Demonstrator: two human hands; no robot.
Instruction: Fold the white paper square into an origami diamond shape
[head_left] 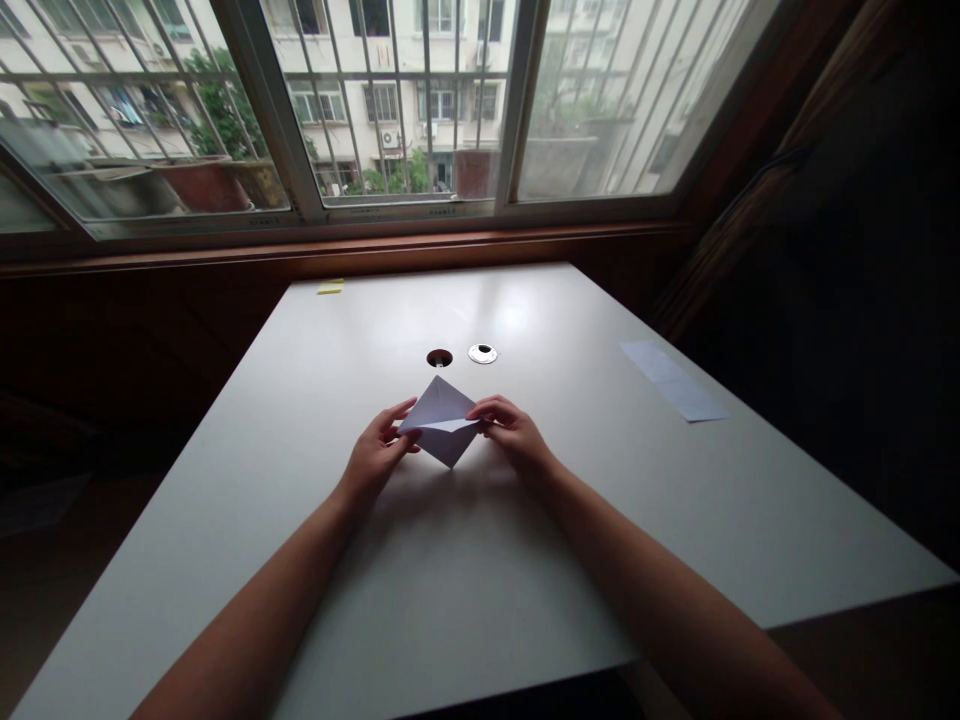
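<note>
A folded sheet of white paper [441, 402], diamond-shaped with a fold standing out across its middle, is held up just above the table. My left hand [376, 448] pinches its left corner, thumb in front and fingers behind. At the right corner, my right hand [511, 428] grips the paper between thumb and fingers. One point of the diamond faces away from me and another points down toward me. Some fingertips are hidden behind the paper.
The white table [465, 590] has a round cable hole [439, 358] with a round cover [483, 354] beside it. A paper strip [673, 382] lies at the right, a yellow sticky note [331, 287] at the far left corner. Behind stands a barred window [405, 110].
</note>
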